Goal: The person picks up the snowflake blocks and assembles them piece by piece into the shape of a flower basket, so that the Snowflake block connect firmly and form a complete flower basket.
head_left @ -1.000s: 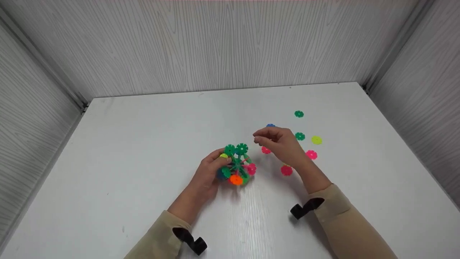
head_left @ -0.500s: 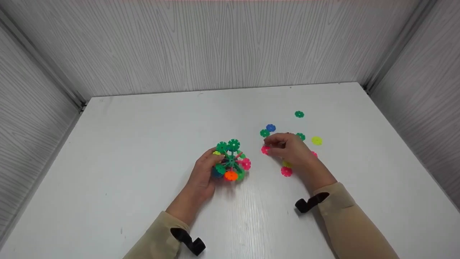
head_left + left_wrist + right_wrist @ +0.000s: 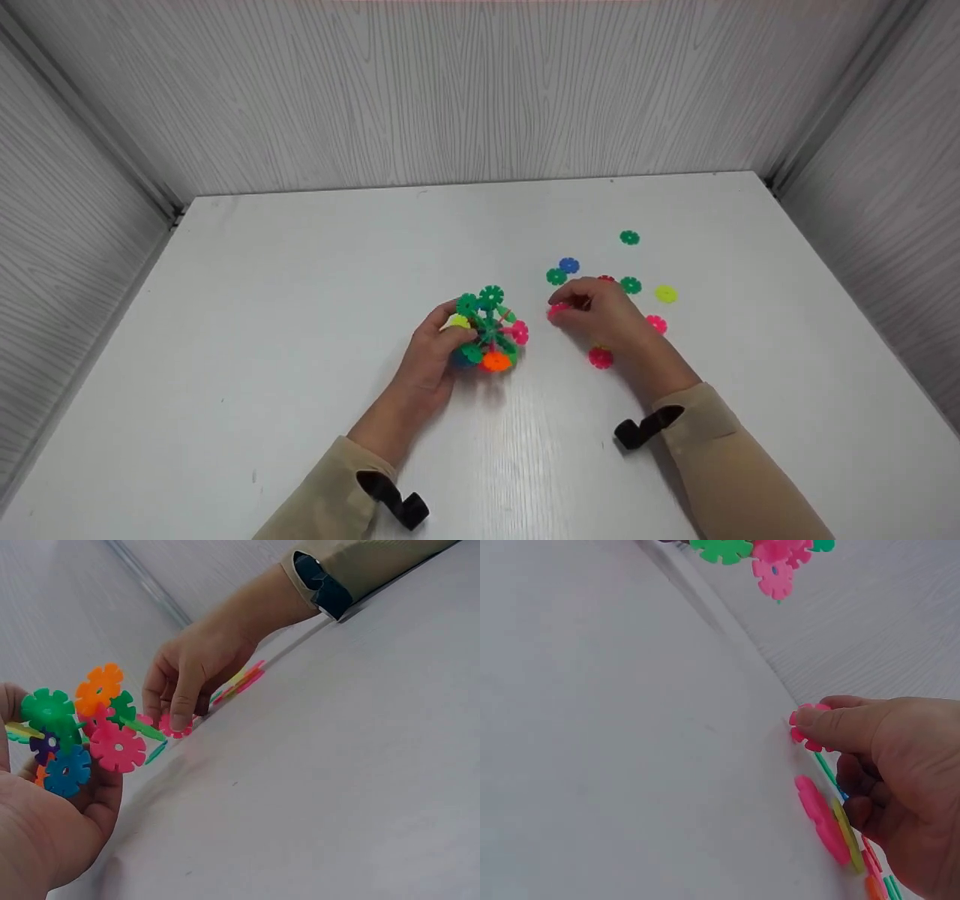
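My left hand (image 3: 429,356) grips a ball-like cluster of interlocking notched plastic discs (image 3: 491,330), its thumb across the near side. Green, pink, orange, yellow and blue discs stick out of the cluster in several directions. To the right, my right hand (image 3: 606,315) pinches a pink notched disc (image 3: 810,727) between thumb and fingers, low over the table. In the left wrist view the same pink disc (image 3: 176,725) shows under the thumb tip of the right hand (image 3: 206,664). The other fingers of that hand are curled in.
Loose discs lie around the right hand: a blue disc (image 3: 569,265), a green disc (image 3: 629,238), a yellow disc (image 3: 666,293) and a red-pink disc (image 3: 601,357), among several others. Pale wood-grain panels (image 3: 480,90) stand behind and at both sides of the white table (image 3: 300,300).
My right hand has moved down and slightly right from above the table to the pink disc and now pinches it. The left hand keeps the cluster, shifted only slightly.
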Motion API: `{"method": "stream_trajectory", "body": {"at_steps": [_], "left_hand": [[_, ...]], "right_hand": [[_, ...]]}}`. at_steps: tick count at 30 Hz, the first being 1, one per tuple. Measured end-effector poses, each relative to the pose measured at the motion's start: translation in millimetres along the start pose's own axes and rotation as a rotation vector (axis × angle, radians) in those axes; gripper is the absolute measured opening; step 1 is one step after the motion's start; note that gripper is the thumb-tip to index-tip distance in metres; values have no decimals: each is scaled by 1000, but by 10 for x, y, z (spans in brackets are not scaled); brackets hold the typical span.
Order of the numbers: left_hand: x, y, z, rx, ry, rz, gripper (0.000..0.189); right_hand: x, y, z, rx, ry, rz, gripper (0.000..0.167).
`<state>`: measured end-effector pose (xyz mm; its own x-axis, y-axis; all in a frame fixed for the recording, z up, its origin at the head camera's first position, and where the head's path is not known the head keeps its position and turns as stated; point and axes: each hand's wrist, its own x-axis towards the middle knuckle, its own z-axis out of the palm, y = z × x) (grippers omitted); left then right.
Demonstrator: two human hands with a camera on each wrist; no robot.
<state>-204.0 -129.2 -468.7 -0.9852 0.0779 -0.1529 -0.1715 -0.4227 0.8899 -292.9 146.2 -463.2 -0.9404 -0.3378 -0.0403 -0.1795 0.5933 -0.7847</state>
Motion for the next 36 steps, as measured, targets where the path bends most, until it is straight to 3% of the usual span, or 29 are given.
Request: {"method": "stream_trajectory", "body": {"at_steps": [3,10,17,27,36], "left_hand": [[8,-3,-6,13,-4,-4,51],[13,-9,-26,1,0,-6,53],[2,-19,-20,-6,4,-15,54],[-9,-16,8,43,-9,9,52],[-20,-26,15,61,-17,15,48]], "right_hand": [[1,-54,8,67,12,-8,20],[-37,-256,82,289,-8,-166,18],[-86,-434,232,288,40,-273,13],[-115,-503,305,230,100,-271,13],[-105,-478,323,262,119,-294,14]]}}
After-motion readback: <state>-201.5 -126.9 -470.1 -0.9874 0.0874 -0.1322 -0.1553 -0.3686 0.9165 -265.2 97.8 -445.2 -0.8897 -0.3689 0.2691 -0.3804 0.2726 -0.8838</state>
